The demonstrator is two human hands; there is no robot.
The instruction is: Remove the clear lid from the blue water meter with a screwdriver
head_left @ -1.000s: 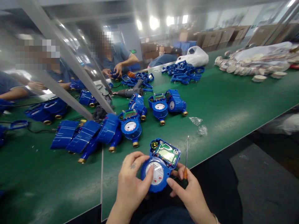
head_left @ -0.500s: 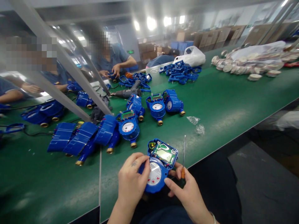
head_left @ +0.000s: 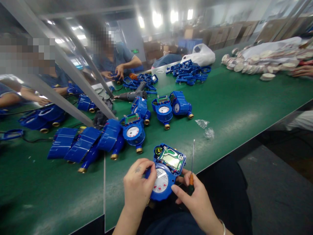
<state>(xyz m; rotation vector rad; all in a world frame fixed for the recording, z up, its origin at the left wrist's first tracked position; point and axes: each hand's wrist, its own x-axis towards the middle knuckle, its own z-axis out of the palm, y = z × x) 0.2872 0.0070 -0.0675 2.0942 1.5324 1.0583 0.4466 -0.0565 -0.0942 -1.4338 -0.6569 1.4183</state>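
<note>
A blue water meter [head_left: 163,193] is held at the table's front edge, tilted, its round white dial facing up. Its upper housing is uncovered, showing a green circuit board [head_left: 171,159] with a small display. My left hand [head_left: 138,184] is closed at the left rim of the dial, thumb and forefinger pinched together; anything small between the tips is hidden. On the other side, my right hand [head_left: 195,197] keeps a screwdriver [head_left: 191,179] tucked in its fingers, blade pointing up. The right thumb rests by the meter's lower right rim, with fingertips behind the housing.
Several more blue meters [head_left: 133,132] stand ahead and left on the green table [head_left: 232,98]. Beyond them lie a heat gun [head_left: 130,95], blue covers [head_left: 188,73] and a white bag [head_left: 199,55]. Clear plastic scraps [head_left: 209,133] lie nearby. Co-workers sit across; another person's hand [head_left: 303,70] is far right.
Both hands and the meter hold nearly the same pose. The view has shifted slightly. Another person's hand has come into view at the far right.
</note>
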